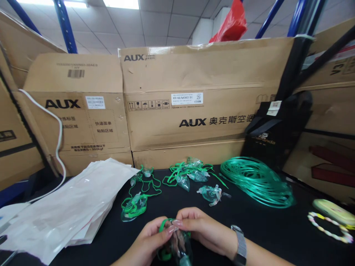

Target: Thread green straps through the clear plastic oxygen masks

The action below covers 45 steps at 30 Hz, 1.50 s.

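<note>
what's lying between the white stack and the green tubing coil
The head view shows several clear masks, some green-strapped, on the black tabletop between them.

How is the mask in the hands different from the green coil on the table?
The mask is held up in both the left hand and right hand; the coil lies on the table. The mask is a hollow shell with a green strap, while the coil is thin tube wound in many loops. The coil spreads wider than the mask. Both have green in them and look see-through.
</note>
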Available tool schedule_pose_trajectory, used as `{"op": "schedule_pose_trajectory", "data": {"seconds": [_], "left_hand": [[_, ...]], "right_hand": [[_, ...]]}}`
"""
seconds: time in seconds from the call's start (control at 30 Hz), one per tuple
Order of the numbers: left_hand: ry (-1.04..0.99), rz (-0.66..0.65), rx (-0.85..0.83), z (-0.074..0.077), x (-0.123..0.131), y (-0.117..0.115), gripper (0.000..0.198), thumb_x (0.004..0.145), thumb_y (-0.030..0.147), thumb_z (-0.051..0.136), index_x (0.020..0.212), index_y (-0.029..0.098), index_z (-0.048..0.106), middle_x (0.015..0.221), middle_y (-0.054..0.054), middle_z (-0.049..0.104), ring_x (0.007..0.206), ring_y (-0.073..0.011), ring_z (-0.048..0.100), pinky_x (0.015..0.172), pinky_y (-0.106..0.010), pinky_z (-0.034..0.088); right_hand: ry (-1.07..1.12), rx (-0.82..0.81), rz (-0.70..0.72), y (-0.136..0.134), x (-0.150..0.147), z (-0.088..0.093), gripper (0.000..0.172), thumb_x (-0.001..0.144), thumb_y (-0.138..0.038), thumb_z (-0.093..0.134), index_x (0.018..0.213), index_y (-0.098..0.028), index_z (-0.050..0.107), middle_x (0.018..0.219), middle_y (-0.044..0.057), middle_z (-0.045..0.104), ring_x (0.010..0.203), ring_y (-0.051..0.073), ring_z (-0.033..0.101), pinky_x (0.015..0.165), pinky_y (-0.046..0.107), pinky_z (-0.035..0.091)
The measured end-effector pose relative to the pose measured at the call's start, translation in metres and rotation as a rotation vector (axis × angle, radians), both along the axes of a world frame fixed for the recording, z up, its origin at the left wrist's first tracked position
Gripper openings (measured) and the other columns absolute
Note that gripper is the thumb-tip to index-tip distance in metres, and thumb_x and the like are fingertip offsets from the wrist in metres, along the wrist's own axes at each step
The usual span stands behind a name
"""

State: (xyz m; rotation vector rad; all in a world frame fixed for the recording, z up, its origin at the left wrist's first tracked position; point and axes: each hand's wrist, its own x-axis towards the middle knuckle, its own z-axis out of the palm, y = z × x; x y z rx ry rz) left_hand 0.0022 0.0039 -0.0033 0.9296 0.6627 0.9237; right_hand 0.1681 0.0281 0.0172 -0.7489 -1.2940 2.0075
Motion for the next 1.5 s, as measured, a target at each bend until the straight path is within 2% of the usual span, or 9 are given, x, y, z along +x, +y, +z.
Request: {"op": "schedule_pose_trajectory", "data": {"seconds": [0.33, 0.77, 1.07, 1.5], "left_hand": [[0.134, 0.007, 0.070, -0.0054, -0.0005, 0.0003, 0.032, 0.059, 0.043, 0.071, 0.069, 0.014, 0.061, 0.061, 0.001, 0.052, 0.059, -0.0121, 0.044, 0.056, -0.023, 0.030], [0.136, -0.014, 0.074, -0.0066, -0.0020, 0.0026, 0.033, 0.058, 0.044, 0.071, 0.067, 0.014, 0.060, 0.060, 0.002, 0.053, 0.059, -0.0124, 0.045, 0.056, -0.023, 0.030], [0.124, 0.014, 0.076, -0.0001, -0.0003, -0.0017, 0.033, 0.058, 0.043, 0.072, 0.068, 0.014, 0.062, 0.062, 0.001, 0.055, 0.059, -0.0125, 0.046, 0.057, -0.023, 0.032], [0.122, -0.004, 0.095, -0.0041, -0.0009, 0.0001, 0.034, 0.059, 0.044, 0.070, 0.070, 0.013, 0.062, 0.061, 0.001, 0.053, 0.058, -0.0114, 0.044, 0.057, -0.022, 0.031]], "right_hand": [[-0.002, -0.021, -0.009, -0.0009, 0.0005, 0.0015, 0.025, 0.057, -0.029, 0.073, 0.063, -0.009, 0.060, 0.059, 0.001, 0.057, 0.056, 0.010, 0.050, 0.058, 0.023, 0.030], [-0.009, -0.020, -0.003, -0.0012, 0.0001, 0.0021, 0.024, 0.058, -0.029, 0.073, 0.063, -0.009, 0.060, 0.059, 0.000, 0.057, 0.057, 0.010, 0.051, 0.059, 0.023, 0.031], [0.001, -0.019, -0.005, -0.0006, 0.0000, 0.0006, 0.025, 0.057, -0.029, 0.074, 0.062, -0.010, 0.059, 0.059, 0.000, 0.058, 0.057, 0.011, 0.051, 0.059, 0.024, 0.031], [-0.023, -0.037, -0.018, -0.0013, -0.0002, 0.0022, 0.025, 0.056, -0.028, 0.074, 0.062, -0.010, 0.059, 0.060, -0.001, 0.057, 0.058, 0.009, 0.051, 0.060, 0.023, 0.031]]}}
